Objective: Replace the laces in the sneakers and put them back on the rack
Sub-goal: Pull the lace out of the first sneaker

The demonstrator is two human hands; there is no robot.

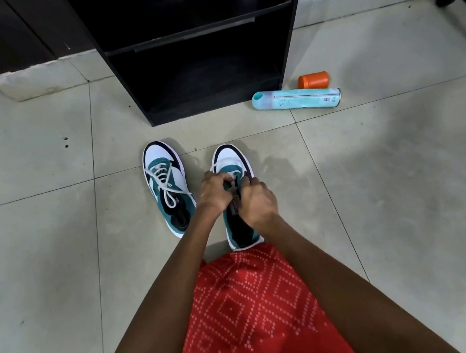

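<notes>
While both hands work at its throat, the right sneaker [230, 154] stands on the floor [59, 256] in front of the rack [197, 63], toe toward it. The left hand [213, 192] and right hand [257, 202] are together, fingers curled over the eyelets and pinching what appears to be the lace [215, 165]; the grip point itself is hidden. The left sneaker [165, 184] stands just beside, laced.

Handling: the lace is likely light, limp and apt to slip back through an eyelet. Hold it near the tip and keep it taut. The sneaker is likely light, with a soft upper and stiffer sole. Lift it by the heel collar.

A can [296, 101] and cap [312, 80] lie by the rack's right corner.
</notes>
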